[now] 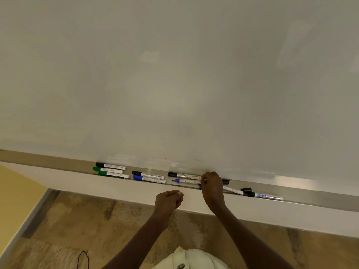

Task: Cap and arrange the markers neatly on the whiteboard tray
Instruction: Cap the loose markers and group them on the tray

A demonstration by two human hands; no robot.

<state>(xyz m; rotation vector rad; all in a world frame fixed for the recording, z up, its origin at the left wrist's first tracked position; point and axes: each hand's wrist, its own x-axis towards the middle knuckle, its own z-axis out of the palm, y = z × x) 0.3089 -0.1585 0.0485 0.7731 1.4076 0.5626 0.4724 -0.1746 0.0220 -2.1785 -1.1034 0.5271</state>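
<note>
A metal tray runs under the whiteboard and carries several markers. At its left lie a black marker and two green ones, capped. Right of them rest a black marker and a blue marker, also capped. An uncapped blue marker lies in the middle with its tip pointing left, below a black-capped marker. My right hand is shut on the uncapped blue marker's right end, and a bit of blue shows under the fingers. My left hand hangs in a loose fist below the tray.
Further right on the tray lie a loose black cap, a white marker body and a black-capped marker with blue lettering. The whiteboard fills the upper view. Below are a patterned floor, a yellow wall at left and a thin black cable.
</note>
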